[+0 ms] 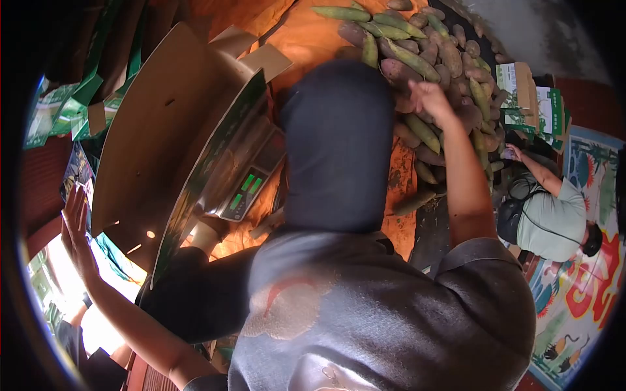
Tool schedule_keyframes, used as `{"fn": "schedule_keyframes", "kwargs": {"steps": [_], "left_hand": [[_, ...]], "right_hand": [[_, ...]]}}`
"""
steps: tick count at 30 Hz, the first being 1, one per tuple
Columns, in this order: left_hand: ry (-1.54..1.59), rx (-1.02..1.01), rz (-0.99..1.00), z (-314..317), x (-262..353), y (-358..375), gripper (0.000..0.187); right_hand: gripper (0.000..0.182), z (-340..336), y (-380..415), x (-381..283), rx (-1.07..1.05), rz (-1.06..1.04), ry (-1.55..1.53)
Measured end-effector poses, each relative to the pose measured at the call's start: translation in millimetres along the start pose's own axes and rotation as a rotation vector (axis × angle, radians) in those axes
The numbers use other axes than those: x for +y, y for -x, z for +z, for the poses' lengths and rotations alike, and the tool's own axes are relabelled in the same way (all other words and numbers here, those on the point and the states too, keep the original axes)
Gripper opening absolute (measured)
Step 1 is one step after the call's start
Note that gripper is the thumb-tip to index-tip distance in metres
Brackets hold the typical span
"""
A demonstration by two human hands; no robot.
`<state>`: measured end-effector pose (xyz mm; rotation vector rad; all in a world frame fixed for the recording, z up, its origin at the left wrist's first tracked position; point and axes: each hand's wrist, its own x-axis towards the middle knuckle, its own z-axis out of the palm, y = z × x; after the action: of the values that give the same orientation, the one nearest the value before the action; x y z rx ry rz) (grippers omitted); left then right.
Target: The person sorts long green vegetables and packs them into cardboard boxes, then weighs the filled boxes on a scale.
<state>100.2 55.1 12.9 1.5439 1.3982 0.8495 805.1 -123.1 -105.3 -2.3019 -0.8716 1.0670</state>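
Note:
My left hand (pixel 79 244) is raised at the far left, fingers stretched out, beside the outer side of a large open cardboard box (pixel 156 130). The box is brown inside with a green printed outside, and looks empty where its inside shows. It stands at a scale (pixel 248 192) with lit green digits. My right hand (pixel 429 103) is over a heap of reddish-brown tubers (pixel 450 62) and long green ones (pixel 424 133). Its fingers are loosely bent and apart, and nothing shows in them. My dark-clothed knee (pixel 339 143) lies between the box and the heap.
Orange sheeting (pixel 297 29) lies under the heap. A person in a pale shirt (pixel 554 218) is at the right, near printed cartons (pixel 521 98) and a colourful mat (pixel 580 287). Green cartons (pixel 59 114) stand at the left. Part of another person (pixel 88 348) shows at lower left.

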Motion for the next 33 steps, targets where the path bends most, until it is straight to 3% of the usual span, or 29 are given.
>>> {"fn": "schedule_keyframes", "kwargs": {"steps": [3,4,6,11,14,17,20,28,33], "left_hand": [[-0.016,0.065,-0.033,1.5,5.9,-2.7,0.061],[0.008,0.085,-0.053,1.0,6.0,-2.7,0.059],[0.047,0.148,-0.072,-0.7,2.5,-1.4,0.058],[0.143,0.221,-0.105,-28.4,-18.7,0.4,0.056],[0.169,0.211,-0.151,-42.5,-30.1,5.0,0.056],[0.168,0.258,-0.198,-44.7,-32.6,8.9,0.054],[0.163,0.292,-0.211,-59.4,-47.6,15.9,0.053],[0.171,0.471,-0.339,-45.2,-47.7,34.3,0.056],[0.138,0.413,-0.318,-70.7,-74.9,40.4,0.059]], "right_hand": [[0.025,24.3,-24.7,108.5,0.126,0.08,-0.035],[0.021,36.8,-38.6,154.8,0.161,0.195,-0.084],[0.019,47.4,-43.3,177.5,0.151,0.327,-0.021],[0.047,88.1,-52.8,173.0,-0.014,0.236,0.595],[0.063,123.3,-61.5,153.2,0.211,0.1,-0.096],[0.101,154.5,-83.2,139.5,0.291,0.137,0.22],[0.114,171.8,-89.5,133.1,0.317,0.275,0.123],[0.118,197.0,-119.1,156.8,0.187,0.32,0.22],[0.117,179.3,-92.8,107.7,0.227,0.341,0.133]]}}
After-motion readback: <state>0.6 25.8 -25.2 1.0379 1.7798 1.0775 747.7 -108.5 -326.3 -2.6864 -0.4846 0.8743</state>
